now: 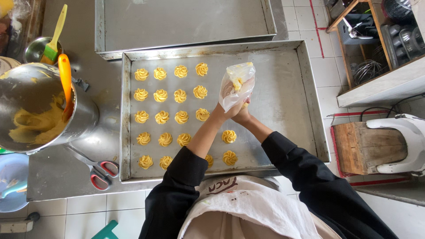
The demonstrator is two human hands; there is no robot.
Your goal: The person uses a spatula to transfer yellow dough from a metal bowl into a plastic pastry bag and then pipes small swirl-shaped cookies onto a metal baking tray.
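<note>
A metal baking tray [283, 93] carries several rows of yellow piped dough swirls [161, 117] on its left half. My left hand [228, 104] is wrapped around a clear piping bag [239, 82] with yellow dough inside, held over the tray's middle. My right hand [243, 116] sits just below and behind it, gripping the bag's lower end; its fingers are mostly hidden. Two more swirls [229, 136] lie under my forearms. Both arms wear black sleeves.
A second metal tray [186, 22] lies behind. At left stand a steel mixing bowl [84, 117] with dough and an orange spatula [65, 75], and red-handled scissors [102, 172]. A wooden box and white stool [398, 141] stand at right, shelves beyond.
</note>
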